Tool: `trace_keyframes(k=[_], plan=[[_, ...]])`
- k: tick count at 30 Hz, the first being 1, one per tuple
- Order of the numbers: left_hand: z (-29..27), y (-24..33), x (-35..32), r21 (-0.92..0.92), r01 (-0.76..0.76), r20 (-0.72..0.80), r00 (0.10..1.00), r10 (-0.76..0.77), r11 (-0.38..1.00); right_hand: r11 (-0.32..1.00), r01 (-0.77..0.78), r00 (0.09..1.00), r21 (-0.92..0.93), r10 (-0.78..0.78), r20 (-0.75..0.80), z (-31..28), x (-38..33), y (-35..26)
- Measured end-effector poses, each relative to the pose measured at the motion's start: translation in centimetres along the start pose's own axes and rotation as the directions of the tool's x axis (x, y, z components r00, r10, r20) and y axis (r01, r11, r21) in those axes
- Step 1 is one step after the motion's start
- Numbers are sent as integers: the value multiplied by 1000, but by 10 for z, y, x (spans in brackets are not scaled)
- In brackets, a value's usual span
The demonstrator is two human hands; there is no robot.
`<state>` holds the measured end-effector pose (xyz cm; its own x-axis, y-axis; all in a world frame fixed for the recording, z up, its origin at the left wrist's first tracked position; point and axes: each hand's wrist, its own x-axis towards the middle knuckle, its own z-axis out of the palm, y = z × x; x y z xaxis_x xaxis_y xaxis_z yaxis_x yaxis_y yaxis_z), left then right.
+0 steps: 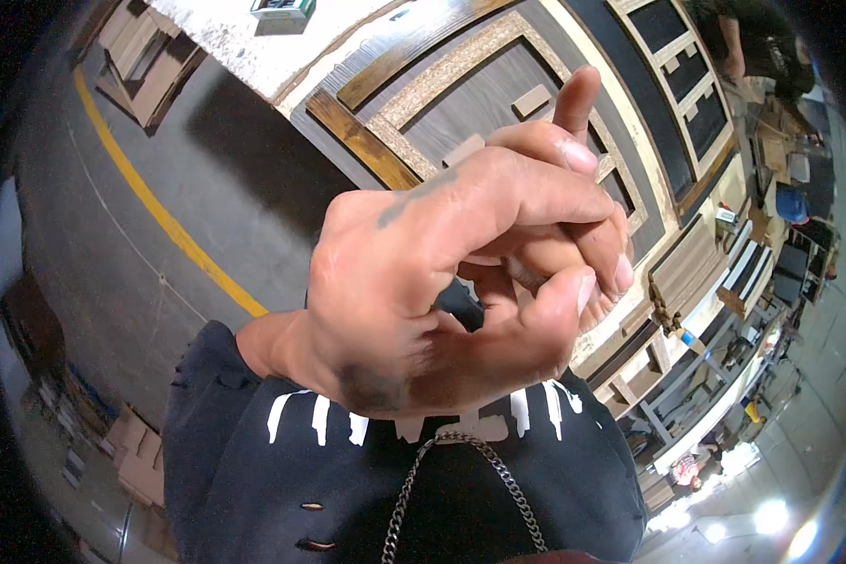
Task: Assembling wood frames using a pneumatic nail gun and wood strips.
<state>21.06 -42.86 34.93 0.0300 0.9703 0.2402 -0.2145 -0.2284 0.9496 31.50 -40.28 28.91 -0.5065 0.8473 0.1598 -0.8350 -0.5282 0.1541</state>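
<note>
My left hand (442, 254) is raised close in front of my chest and fills the middle of the view. Its fingers are bent inward, and the thumb curls toward them. Dark smudges mark its skin. Pressed against its fingers on the far side is my right hand (614, 246), mostly hidden, with only parts of its fingers showing. One finger sticks up above the overlapping hands. Whether a small thing lies between them I cannot make out. Beyond the hands, a wooden frame (423, 89) with a chipboard edge lies on a grey wood-grain panel (470, 99).
A white-topped table (226, 42) carries a small green box (283, 16). Dark framed panels (663, 38) lie at the upper right, near another person (757, 42). Wooden boards (691, 263) stand on the right. A yellow line (164, 216) crosses the grey floor at left, near a wooden crate (146, 80).
</note>
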Motion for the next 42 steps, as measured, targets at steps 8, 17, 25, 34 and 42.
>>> trace_keyframes(k=[8, 17, 25, 34, 42], plan=[[2, -4, 3, -29, -24, 2, 1000, 24, 999, 998, 67, 998, -1, -67, 17, 6, -7, -7], [5, -12, 7, -129, -31, 8, 999, 32, 991, 970, 167, 981, -178, -181, -64, 24, -10, -7], [-127, -156, 67, 461, 269, -335, 935, -115, 846, -225, -353, 863, -908, -454, -223, -73, -23, -42], [-154, -357, 148, 738, -487, 519, 852, 67, 467, -758, -534, 845, -374, -494, -206, -248, -36, -9], [-104, -427, 153, 673, -622, 616, 771, 161, 401, -816, -511, 860, -271, -487, -154, -277, -40, -10]])
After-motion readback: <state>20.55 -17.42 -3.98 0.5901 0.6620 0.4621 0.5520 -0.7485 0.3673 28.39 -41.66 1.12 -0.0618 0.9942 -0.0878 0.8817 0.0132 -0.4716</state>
